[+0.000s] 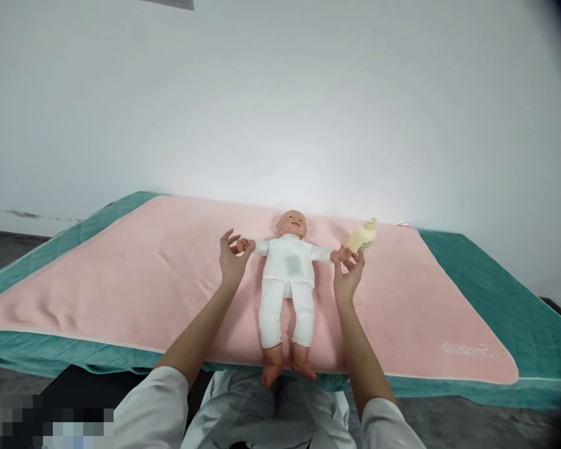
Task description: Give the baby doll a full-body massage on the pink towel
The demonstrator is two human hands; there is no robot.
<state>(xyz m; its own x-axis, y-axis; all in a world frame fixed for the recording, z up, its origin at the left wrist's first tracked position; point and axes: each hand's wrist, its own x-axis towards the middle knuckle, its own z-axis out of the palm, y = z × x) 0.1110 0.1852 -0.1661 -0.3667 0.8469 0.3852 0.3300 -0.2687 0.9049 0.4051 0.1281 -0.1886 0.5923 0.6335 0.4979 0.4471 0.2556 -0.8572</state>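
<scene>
A baby doll (288,265) in a white top and trousers lies on its back on the pink blanket (159,274), arms stretched out sideways and feet at the near edge. My left hand (234,254) pinches the doll's hand on the left between thumb and fingers. On the other side, my right hand (348,277) has its thumb and fingers closed round the doll's other hand. A pale yellow pump bottle (362,237) lies tilted on the blanket just beyond my right hand, which hides part of its lower end.
The blanket lies over a green quilted cover (505,293) on a raised bed or table. A pale wall (280,112) stands behind it. A dark object (84,396) is below the near edge at the left.
</scene>
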